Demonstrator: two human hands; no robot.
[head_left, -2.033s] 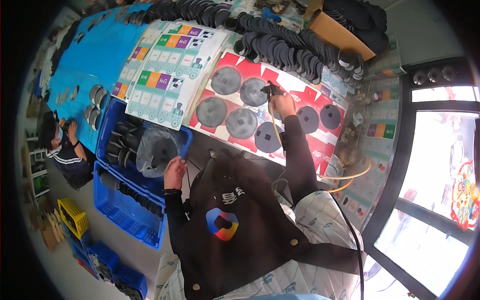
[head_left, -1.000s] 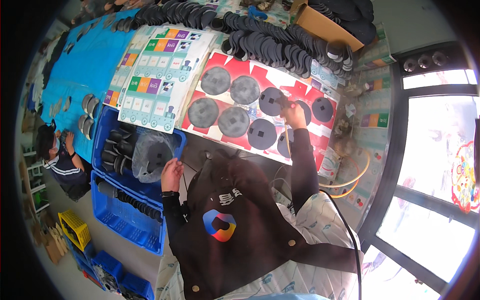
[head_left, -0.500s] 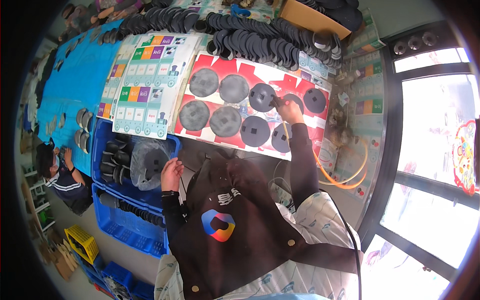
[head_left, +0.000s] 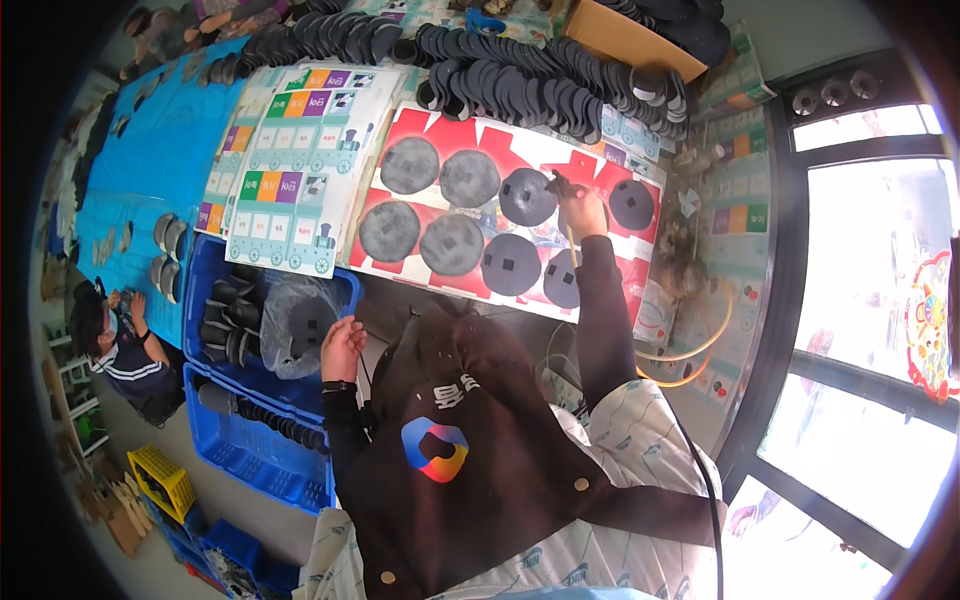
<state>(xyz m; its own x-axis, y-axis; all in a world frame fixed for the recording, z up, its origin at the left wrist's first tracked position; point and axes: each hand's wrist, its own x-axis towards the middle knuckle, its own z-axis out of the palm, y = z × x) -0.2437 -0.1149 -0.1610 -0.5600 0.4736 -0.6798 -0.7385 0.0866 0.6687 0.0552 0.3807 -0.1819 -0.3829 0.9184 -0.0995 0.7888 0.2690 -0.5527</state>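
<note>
My right hand grips a small dark spray gun with a thin yellowish hose running from it. It is held over the board, at the right edge of a dark round disc with a wet-looking sheen. Several such discs with small square centres lie in two rows on a red and white cardboard sheet. Those on the left, such as one disc, look mottled grey; those on the right are darker. My hand and sleeve partly cover discs there. My left hand hangs near the board's front edge, fingers loosely curled, empty.
Blue crates with dark parts and a plastic bag stand at left. Rows of dark curved pieces line the far edge near a cardboard box. Another person works at a blue-covered table. Orange hose loops at right.
My right hand has moved the spray gun slightly away from me and to the right, beside the same disc. The hose loop has shifted. My left hand stays almost still.
</note>
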